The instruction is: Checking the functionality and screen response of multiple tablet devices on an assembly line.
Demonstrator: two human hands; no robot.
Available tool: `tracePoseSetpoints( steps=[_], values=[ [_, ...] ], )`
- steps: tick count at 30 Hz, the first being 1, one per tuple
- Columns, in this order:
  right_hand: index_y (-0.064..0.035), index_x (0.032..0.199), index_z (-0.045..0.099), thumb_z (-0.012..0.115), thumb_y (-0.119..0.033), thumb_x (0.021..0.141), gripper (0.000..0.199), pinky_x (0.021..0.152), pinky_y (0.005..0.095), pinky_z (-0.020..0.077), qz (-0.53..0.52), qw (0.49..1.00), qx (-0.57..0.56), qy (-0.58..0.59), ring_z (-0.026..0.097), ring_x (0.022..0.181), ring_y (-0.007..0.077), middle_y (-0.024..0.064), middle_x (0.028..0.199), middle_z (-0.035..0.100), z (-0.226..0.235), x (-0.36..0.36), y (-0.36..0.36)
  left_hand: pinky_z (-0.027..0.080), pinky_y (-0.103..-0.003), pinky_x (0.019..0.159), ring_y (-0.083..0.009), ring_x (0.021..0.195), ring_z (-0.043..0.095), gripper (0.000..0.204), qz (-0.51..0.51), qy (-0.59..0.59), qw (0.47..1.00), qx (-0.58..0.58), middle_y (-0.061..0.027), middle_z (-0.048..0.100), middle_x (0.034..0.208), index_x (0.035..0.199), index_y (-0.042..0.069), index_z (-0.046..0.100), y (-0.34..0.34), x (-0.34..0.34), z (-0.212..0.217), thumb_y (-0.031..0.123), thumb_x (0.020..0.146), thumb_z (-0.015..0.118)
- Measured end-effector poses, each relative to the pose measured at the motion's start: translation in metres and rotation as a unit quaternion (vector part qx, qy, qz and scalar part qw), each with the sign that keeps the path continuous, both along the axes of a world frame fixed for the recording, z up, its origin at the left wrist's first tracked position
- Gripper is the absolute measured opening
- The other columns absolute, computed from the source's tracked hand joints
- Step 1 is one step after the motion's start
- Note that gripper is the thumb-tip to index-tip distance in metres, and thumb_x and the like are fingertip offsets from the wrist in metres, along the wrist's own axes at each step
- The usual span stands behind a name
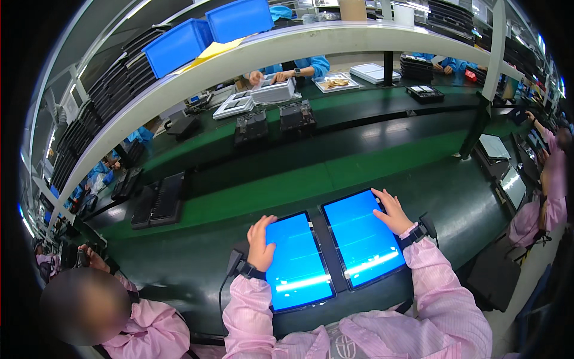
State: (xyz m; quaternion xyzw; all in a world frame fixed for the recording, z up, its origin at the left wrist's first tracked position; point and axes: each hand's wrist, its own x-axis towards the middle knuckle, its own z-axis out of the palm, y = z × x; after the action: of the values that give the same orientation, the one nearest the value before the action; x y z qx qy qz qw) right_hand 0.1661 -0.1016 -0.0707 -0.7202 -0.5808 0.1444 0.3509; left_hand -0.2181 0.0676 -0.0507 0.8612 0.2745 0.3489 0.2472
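Observation:
Two flat display panels with bright blue faces lie side by side in front of me, a narrow dark strip between them. My left hand (261,244) rests on the outer edge of the left panel (297,260), its fingers stretched toward the far corner and the thumb apart over the face. Along the outer edge of the right panel (365,239) lies my right hand (391,213), fingers spread near the far corner and thumb over the blue face. Neither hand is closed around a panel. Black straps with small devices circle both wrists.
Dark trays (158,200) lie to the left on the green bench. Beyond, a conveyor carries black trays (297,116), and a person in blue handles a white tray stack (272,93). Blue bins (179,48) stand on the overhead shelf. People in pink work on both sides.

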Motion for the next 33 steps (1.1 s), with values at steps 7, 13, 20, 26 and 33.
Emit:
tracePoseSetpoints(
  steps=[7,13,20,26,33],
  values=[
    [-0.0130,0.156,0.022,0.074,-0.045,0.082,0.096,0.117,0.0557,0.0178,0.017,1.000,0.020,-0.006,0.022,0.147,0.0437,0.0216,0.151,0.040,0.000,-0.004,-0.017,0.017,-0.048,0.119,-0.0397,0.145,0.025,0.073,0.069,0.079,0.994,-0.011,-0.0213,0.030,0.155,0.145,0.001,0.036,-0.074,-0.067,-0.007,0.006,0.077,0.062],
    [-0.0107,0.158,0.007,0.078,-0.058,0.073,0.120,0.114,0.0678,0.0048,-0.010,0.988,-0.111,-0.108,0.003,0.147,0.0529,0.0334,0.159,0.001,0.022,-0.032,-0.033,0.019,-0.049,0.118,-0.0400,0.144,0.026,0.071,0.100,0.092,0.989,-0.061,-0.0216,0.031,0.154,0.144,-0.001,0.037,-0.113,-0.093,-0.012,0.011,0.079,0.065],
    [-0.0173,0.156,0.023,0.080,-0.063,0.066,0.116,0.109,0.0754,0.0048,0.143,0.967,-0.130,-0.165,-0.002,0.147,0.0526,0.0240,0.162,0.006,0.047,-0.086,-0.042,0.016,-0.055,0.117,-0.0433,0.144,0.026,0.072,0.060,0.153,0.985,-0.043,-0.0209,0.038,0.150,0.140,0.002,0.043,-0.106,-0.092,-0.002,0.017,0.075,0.069],
    [-0.0199,0.156,0.024,0.081,-0.058,0.065,0.114,0.108,0.0766,0.0063,0.177,0.956,-0.135,-0.190,0.000,0.148,0.0512,0.0204,0.163,0.009,0.053,-0.107,-0.041,0.012,-0.057,0.117,-0.0444,0.145,0.024,0.078,0.026,0.161,0.985,-0.061,-0.0208,0.037,0.150,0.141,0.003,0.042,-0.101,-0.098,0.002,0.013,0.066,0.063],
    [-0.0206,0.156,0.024,0.080,-0.049,0.067,0.109,0.110,0.0746,0.0038,0.161,0.956,-0.168,-0.179,0.001,0.148,0.0520,0.0197,0.163,0.010,0.052,-0.102,-0.041,0.005,-0.058,0.118,-0.0444,0.148,0.016,0.082,-0.002,0.173,0.981,-0.090,-0.0211,0.032,0.153,0.143,0.007,0.040,-0.099,-0.101,0.006,0.012,0.065,0.064]
  ],
)
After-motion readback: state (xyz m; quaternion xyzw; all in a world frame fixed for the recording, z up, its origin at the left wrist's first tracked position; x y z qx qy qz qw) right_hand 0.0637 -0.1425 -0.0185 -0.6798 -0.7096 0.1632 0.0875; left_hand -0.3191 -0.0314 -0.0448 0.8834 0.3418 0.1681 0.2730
